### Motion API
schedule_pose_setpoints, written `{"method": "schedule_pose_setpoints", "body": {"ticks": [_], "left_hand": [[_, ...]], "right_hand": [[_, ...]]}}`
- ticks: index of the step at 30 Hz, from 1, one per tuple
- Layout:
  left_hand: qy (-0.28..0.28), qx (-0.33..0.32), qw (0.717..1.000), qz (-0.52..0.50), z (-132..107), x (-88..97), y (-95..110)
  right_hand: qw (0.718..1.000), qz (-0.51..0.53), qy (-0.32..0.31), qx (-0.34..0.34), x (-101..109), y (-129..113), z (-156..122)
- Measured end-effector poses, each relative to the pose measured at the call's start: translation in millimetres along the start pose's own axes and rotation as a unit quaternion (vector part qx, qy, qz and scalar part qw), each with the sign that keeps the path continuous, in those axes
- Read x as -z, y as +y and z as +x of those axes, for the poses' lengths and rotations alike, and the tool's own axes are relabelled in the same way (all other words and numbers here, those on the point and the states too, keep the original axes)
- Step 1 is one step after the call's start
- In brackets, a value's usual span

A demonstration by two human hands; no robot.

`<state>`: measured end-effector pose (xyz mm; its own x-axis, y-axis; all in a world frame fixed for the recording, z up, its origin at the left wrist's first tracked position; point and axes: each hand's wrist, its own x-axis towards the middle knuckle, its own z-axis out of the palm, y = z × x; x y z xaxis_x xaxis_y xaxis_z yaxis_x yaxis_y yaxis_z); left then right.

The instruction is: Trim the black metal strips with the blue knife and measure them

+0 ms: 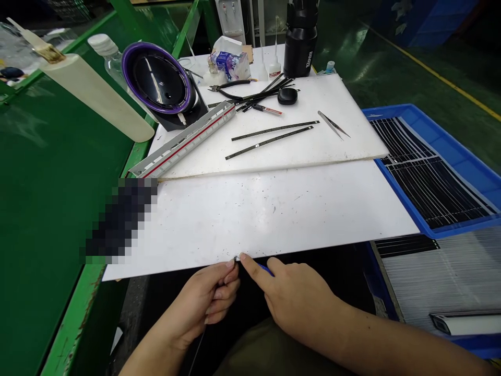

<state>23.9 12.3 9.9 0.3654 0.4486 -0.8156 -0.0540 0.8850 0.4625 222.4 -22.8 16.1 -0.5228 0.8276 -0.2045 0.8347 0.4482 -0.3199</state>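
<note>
At the front edge of the white table, my left hand [221, 295] is closed on a thin dark strip [199, 349]. One end shows at the thumb tip and the rest hangs below the fist. My right hand [293, 287] is wrapped round a slim tool with a blue handle [266, 269], mostly hidden by the fingers. Its index finger stretches to the tool's tip, which meets the strip's end by my left thumb. I cannot make out the tip's kind. Two dark segmented strips [274, 130] [270, 142] lie on the white foam board [336, 136] beyond.
On the board are tweezers [332, 125], cutters [229, 90], a red-and-black pen-like tool [267, 109], a black case [287, 96] and a grey slotted rail [188, 141]. Behind stand a purple-rimmed fan [158, 78] and black flask [300, 44]. A blue tray [465, 156] of strips sits right.
</note>
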Motion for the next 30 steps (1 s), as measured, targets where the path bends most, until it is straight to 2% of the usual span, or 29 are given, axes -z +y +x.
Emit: {"method": "schedule_pose_setpoints", "body": {"ticks": [4,6,11,17,22,30], "left_hand": [[0.019,-0.024,0.999,0.014,-1.1,-4.7,-4.6],[0.034,-0.041,0.998,0.018,-2.9,-8.2,-8.9],[0.026,-0.083,0.996,0.018,-9.0,-12.5,-14.7],[0.019,-0.051,0.998,-0.024,-6.6,-7.0,-11.1],[0.052,-0.048,0.997,0.03,-5.0,-8.1,-9.8],[0.057,-0.045,0.995,0.064,-6.8,-9.4,-7.4]], "right_hand": [[1.0,0.001,0.019,-0.007,-3.3,2.1,-1.6],[0.999,0.032,0.03,-0.009,-3.6,5.9,-4.0],[0.992,0.112,0.043,-0.033,1.0,12.0,-10.8],[0.994,0.101,0.043,-0.019,5.5,6.6,-10.0],[0.994,0.099,0.037,-0.011,5.9,5.0,-5.2],[0.994,0.103,0.029,0.004,8.4,6.4,-1.7]]}}
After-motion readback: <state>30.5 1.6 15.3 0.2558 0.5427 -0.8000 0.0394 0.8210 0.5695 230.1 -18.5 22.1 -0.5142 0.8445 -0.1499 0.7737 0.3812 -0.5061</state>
